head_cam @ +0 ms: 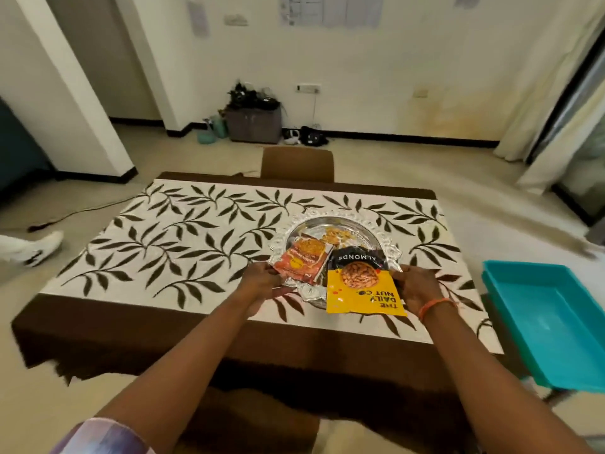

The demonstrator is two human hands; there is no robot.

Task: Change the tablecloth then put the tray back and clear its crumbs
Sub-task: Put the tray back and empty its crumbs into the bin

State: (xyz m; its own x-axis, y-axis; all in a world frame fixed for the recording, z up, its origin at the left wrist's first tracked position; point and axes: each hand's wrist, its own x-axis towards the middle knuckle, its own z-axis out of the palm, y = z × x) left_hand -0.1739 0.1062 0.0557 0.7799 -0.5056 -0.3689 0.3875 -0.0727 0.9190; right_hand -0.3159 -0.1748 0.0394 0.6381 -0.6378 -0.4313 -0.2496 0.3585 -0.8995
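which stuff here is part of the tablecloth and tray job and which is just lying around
Part of the job:
leaf-print tablecloth
silver tray, gripped by left hand and right hand
almond packet and orange snack packet on the tray

Lying about:
teal bin
chair
grey box by the wall

The room is evenly lit with a soft, warm indoor light, and shadows are weak. The silver tray [330, 224] shows a little glare. The wide lens bends the edges strongly, and the whole picture is slightly blurred.
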